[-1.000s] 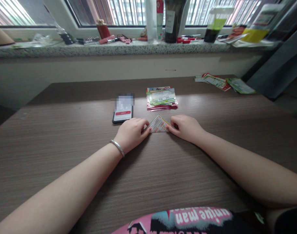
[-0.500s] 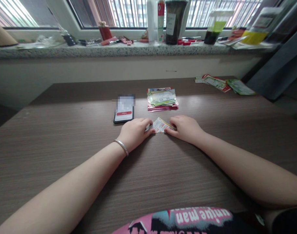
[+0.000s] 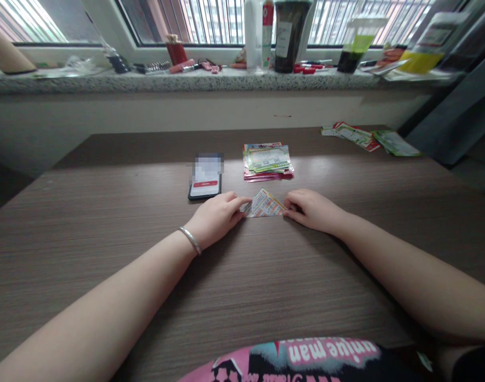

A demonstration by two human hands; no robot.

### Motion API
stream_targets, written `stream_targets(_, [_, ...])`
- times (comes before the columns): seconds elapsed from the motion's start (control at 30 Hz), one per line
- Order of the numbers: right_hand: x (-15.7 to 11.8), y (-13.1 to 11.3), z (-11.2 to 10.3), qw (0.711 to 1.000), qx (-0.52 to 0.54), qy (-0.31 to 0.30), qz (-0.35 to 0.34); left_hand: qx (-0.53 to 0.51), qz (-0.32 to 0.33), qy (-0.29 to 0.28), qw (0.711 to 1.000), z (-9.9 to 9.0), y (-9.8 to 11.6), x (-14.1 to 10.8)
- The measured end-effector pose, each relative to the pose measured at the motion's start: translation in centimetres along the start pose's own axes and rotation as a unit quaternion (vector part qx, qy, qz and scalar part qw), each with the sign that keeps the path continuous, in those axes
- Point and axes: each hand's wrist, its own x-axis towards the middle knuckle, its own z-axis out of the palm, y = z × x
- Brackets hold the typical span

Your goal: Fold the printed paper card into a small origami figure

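Observation:
A printed paper [image 3: 263, 204], folded into a triangle with its tip pointing away from me, lies on the brown table [image 3: 242, 276]. My left hand [image 3: 217, 216], with a silver bangle at the wrist, has its fingers closed on the paper's left corner, the index finger resting along it. The right corner is pinched between the thumb and curled fingers of my right hand [image 3: 311, 210]. Just behind the paper sits a stack of colourful printed papers [image 3: 268, 161].
A phone [image 3: 205, 180] lies behind my left hand. More papers [image 3: 357, 136] are at the table's back right. Bottles, a dark cup [image 3: 289, 37] and small items stand on the granite windowsill [image 3: 218, 81] beyond the table.
Both hands have moved apart toward the paper's outer corners, so more of the folded triangle shows. The whole view has shifted slightly.

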Motion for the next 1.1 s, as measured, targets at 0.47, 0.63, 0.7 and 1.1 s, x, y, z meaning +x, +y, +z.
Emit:
stream_targets(0.47, [-0.4,-1.0,0.3,0.994,-0.016,0.06,-0.09,0.005,0.088,0.111,0.99,-1.0,0.3,0.0])
stream_targets(0.63, [-0.6,-1.5,0.3,0.985,-0.106,0.053,-0.128,0.065,0.105,0.117,0.985,-1.4,1.1,-0.3])
stream_targets(0.7, [-0.7,-1.6,0.2,0.981,-0.124,0.049,-0.141,0.094,0.129,0.104,0.982,-1.5,1.2,-0.4])
stream_targets(1.1, [-0.8,-2.0,-0.2,0.974,-0.144,0.032,-0.171,0.097,0.153,0.056,0.982,-1.7,1.8,-0.4])
